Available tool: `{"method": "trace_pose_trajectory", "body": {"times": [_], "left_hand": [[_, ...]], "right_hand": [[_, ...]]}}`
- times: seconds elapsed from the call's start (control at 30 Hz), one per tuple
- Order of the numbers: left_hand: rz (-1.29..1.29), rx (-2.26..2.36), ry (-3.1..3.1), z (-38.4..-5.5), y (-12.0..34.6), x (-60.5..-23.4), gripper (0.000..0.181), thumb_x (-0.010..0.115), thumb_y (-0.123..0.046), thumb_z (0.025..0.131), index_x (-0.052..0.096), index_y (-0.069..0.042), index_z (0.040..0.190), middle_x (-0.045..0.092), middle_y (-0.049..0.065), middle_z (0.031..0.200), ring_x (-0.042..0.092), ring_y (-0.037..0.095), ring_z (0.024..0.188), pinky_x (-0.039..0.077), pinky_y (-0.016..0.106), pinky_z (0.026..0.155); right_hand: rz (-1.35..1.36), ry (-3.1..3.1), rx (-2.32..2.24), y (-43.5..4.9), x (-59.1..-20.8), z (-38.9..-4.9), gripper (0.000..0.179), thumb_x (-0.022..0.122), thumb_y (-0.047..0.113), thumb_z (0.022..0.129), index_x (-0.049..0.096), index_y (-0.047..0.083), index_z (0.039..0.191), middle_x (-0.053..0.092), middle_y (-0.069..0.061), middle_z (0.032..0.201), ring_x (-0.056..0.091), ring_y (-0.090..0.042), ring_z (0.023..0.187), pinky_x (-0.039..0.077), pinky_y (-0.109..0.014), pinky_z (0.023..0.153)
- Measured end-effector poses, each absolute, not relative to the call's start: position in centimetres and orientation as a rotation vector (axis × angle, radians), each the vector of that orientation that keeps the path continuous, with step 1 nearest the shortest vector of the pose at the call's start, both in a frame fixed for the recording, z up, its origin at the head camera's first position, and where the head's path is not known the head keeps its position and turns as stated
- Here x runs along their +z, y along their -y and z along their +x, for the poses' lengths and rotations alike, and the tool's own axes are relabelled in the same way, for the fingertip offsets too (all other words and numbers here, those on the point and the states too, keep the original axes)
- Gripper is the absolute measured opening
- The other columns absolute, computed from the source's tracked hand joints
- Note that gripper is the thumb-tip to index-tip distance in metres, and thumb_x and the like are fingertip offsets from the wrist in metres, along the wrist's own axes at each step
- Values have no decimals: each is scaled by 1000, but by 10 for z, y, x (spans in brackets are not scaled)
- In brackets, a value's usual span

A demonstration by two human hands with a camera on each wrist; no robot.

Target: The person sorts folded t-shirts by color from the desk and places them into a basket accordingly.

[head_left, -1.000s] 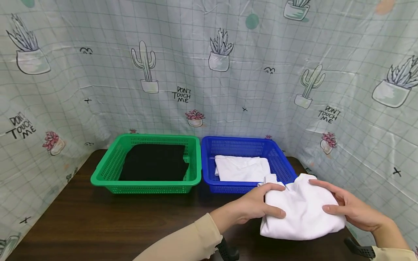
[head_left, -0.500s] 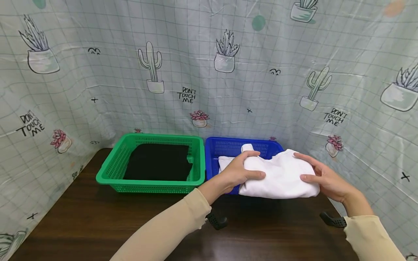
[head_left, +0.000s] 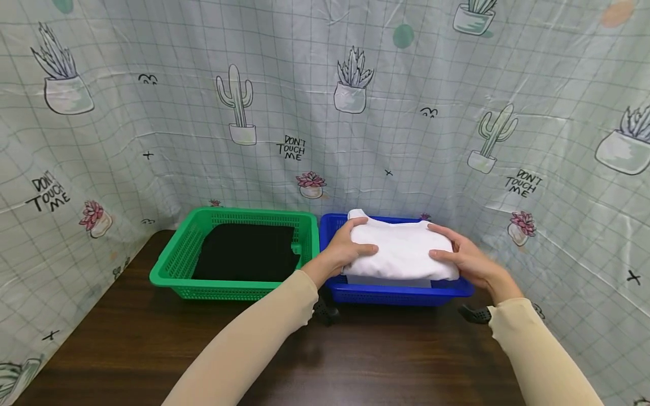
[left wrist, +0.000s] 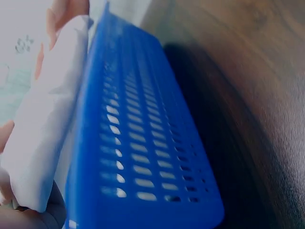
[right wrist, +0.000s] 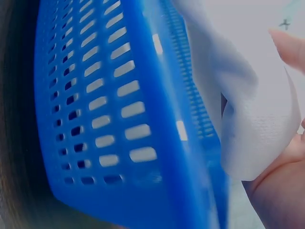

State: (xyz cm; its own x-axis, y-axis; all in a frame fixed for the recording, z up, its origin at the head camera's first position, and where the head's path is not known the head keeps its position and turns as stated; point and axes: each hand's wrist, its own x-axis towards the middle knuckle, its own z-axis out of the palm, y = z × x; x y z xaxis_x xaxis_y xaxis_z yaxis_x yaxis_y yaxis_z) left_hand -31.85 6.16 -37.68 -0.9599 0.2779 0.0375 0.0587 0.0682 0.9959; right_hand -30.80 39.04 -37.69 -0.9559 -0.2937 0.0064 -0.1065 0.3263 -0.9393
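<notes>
Both hands hold a folded white garment (head_left: 401, 248) over the blue basket (head_left: 396, 296). My left hand (head_left: 345, 248) grips its left end, thumb on top. At the right end, my right hand (head_left: 464, 259) pinches it the same way. Below it, a strip of another white cloth (head_left: 391, 281) shows inside the basket, mostly hidden. In the left wrist view the held garment (left wrist: 43, 114) is level with the basket's rim. The right wrist view shows a loose fold (right wrist: 243, 95) of it hanging by the basket wall (right wrist: 157, 119).
A green basket (head_left: 233, 290) stands to the left of the blue one, with a folded black cloth (head_left: 246, 252) in it. Both baskets are on a dark wooden table (head_left: 396, 349). A cactus-print curtain (head_left: 284, 84) closes off the back and sides.
Both hands have carried the white garment left and away from me, from in front of the blue basket's right side to over it. The green basket has stayed in place.
</notes>
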Motion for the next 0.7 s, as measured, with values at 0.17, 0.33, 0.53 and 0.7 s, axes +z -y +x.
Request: {"method": "trace_pose_trajectory", "body": {"times": [0.17,0.33,0.53,0.7], "left_hand": [[305,2019,-2177,-327,-64,-389,78,87,-4,88,54,-24,155,45,14,161,52,29,129,52,41,100],[280,2019,-2166,-329,-67,-400,78,85,-4,89,51,-21,157,41,14,165,49,32,137,49,45,108],[252,2052,-2179,-333,-68,-408,78,84,-4,90,49,-19,158,38,14,167,41,35,149,39,50,120],[236,2068,-2154,-340,-69,-410,77,83,-4,91,49,-19,159,37,14,168,43,35,146,43,50,116]], "right_hand": [[-336,-2432,-1661,-389,-390,-321,82,72,15,103,24,14,170,14,-18,175,41,-17,133,48,-17,96],[-304,-2440,-1627,-389,-401,-326,83,72,16,104,23,13,171,13,-19,175,41,-21,135,48,-17,95],[-282,-2408,-1634,-383,-406,-332,83,72,21,104,22,14,171,12,-20,175,34,-30,143,46,-18,96],[-228,-2449,-1623,-377,-410,-339,85,73,22,103,23,13,171,15,-21,175,32,-35,146,43,-28,105]]}}
